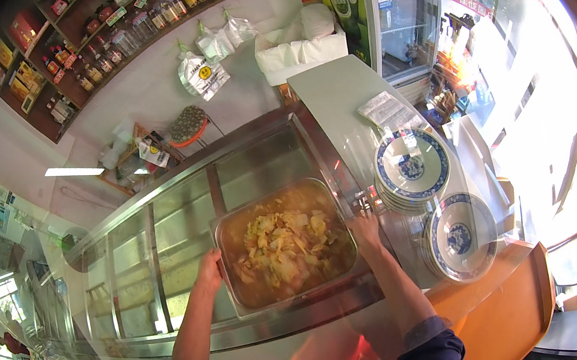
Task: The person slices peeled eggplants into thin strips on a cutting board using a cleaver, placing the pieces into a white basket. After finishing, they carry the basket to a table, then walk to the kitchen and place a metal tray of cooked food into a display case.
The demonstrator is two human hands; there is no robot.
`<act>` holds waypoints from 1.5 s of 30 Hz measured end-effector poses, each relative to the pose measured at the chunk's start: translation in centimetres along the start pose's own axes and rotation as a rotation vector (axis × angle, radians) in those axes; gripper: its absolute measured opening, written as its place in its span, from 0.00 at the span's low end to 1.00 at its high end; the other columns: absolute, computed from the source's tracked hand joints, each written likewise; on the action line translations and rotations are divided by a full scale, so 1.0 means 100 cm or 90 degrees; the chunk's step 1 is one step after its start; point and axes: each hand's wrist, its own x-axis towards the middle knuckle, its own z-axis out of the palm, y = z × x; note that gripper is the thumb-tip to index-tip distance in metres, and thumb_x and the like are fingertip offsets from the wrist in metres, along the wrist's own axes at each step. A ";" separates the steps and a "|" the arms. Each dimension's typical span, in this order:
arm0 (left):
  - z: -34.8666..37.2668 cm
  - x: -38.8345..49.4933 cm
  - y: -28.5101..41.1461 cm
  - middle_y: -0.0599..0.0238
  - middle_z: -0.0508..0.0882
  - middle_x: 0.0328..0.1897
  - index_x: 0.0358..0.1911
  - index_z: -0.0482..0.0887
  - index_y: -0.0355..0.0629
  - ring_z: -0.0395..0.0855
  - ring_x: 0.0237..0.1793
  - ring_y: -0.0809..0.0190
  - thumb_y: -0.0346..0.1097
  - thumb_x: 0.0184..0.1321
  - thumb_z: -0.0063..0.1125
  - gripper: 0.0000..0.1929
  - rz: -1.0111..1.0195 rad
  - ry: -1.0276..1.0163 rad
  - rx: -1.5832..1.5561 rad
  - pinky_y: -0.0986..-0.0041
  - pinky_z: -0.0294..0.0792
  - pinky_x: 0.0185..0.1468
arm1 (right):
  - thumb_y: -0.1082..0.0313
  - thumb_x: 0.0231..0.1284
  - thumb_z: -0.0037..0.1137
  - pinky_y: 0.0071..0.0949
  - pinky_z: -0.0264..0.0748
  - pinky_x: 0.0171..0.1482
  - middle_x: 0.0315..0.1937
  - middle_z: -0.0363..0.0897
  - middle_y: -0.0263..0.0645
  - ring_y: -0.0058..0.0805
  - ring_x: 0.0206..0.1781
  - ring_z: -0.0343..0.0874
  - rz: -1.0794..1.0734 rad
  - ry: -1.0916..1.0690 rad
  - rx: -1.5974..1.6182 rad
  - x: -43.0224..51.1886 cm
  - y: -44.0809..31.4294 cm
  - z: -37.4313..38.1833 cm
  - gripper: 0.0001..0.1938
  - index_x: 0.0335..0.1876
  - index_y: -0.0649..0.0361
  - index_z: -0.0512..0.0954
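A rectangular stainless steel food pan [243, 313] holds cooked cabbage [285, 242] heaped in brownish broth. My left hand [210, 268] grips the pan's left rim, thumb uppermost. At the opposite edge, my right hand [364, 228] grips the pan's right rim; its fingertips are hard to make out. The pan sits tilted over the right end of a steel steam-table counter [319, 154]. Whether its base rests in the well or hangs above it, I cannot tell.
Several open wells [181, 228] run leftward, split by metal crossbars [216, 189]. Stacked blue-patterned plates [412, 163] and a second stack [460, 238] stand on the grey counter [328, 84] to the right, seen through a transparent panel. Behind are a stool [189, 126] and bottle shelves [106, 25].
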 end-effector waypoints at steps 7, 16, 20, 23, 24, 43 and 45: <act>-0.012 0.016 -0.022 0.62 0.82 0.43 0.46 0.74 0.42 0.82 0.41 0.58 0.36 0.67 0.45 0.09 -0.009 -0.007 0.006 0.63 0.76 0.45 | 0.66 0.46 0.53 0.42 0.77 0.46 0.33 0.81 0.58 0.53 0.43 0.81 -0.021 -0.125 -0.301 0.014 0.014 0.007 0.12 0.31 0.68 0.81; -0.024 0.035 -0.040 0.66 0.81 0.29 0.39 0.76 0.44 0.80 0.26 0.62 0.37 0.65 0.46 0.07 -0.057 0.018 0.146 0.64 0.73 0.26 | 0.65 0.45 0.52 0.40 0.76 0.54 0.46 0.79 0.56 0.51 0.51 0.79 0.063 -0.235 -0.446 0.006 -0.039 -0.008 0.18 0.42 0.67 0.80; -0.030 0.046 -0.045 0.65 0.78 0.22 0.34 0.76 0.43 0.79 0.19 0.62 0.35 0.63 0.46 0.06 -0.068 0.009 0.171 0.64 0.72 0.19 | 0.66 0.46 0.54 0.40 0.76 0.54 0.47 0.78 0.57 0.51 0.52 0.78 0.018 -0.278 -0.521 0.003 -0.046 -0.010 0.20 0.45 0.69 0.79; -0.031 0.048 -0.048 0.64 0.77 0.20 0.32 0.76 0.42 0.76 0.14 0.60 0.34 0.63 0.46 0.06 -0.078 0.002 0.228 0.63 0.71 0.15 | 0.67 0.46 0.55 0.40 0.76 0.54 0.47 0.78 0.58 0.50 0.53 0.78 0.021 -0.304 -0.512 0.000 -0.045 -0.008 0.19 0.45 0.70 0.79; -0.030 0.049 -0.049 0.63 0.79 0.22 0.33 0.76 0.42 0.77 0.17 0.59 0.34 0.62 0.46 0.06 -0.076 0.000 0.229 0.61 0.72 0.17 | 0.68 0.46 0.55 0.40 0.76 0.53 0.46 0.79 0.58 0.50 0.52 0.79 0.028 -0.310 -0.503 0.000 -0.044 -0.007 0.19 0.45 0.70 0.79; -0.014 0.058 -0.049 0.47 0.80 0.19 0.27 0.79 0.30 0.82 0.17 0.50 0.38 0.58 0.44 0.16 -0.107 0.054 0.586 0.62 0.77 0.22 | 0.71 0.46 0.57 0.39 0.80 0.44 0.37 0.82 0.52 0.46 0.43 0.83 -0.082 -0.259 -0.592 -0.008 -0.028 0.005 0.10 0.36 0.65 0.82; -0.006 0.054 -0.045 0.45 0.81 0.20 0.26 0.79 0.29 0.83 0.18 0.48 0.38 0.57 0.44 0.16 -0.111 0.068 0.611 0.62 0.77 0.23 | 0.72 0.47 0.56 0.38 0.81 0.44 0.37 0.82 0.52 0.46 0.42 0.83 -0.079 -0.269 -0.599 -0.005 -0.021 0.005 0.10 0.36 0.64 0.82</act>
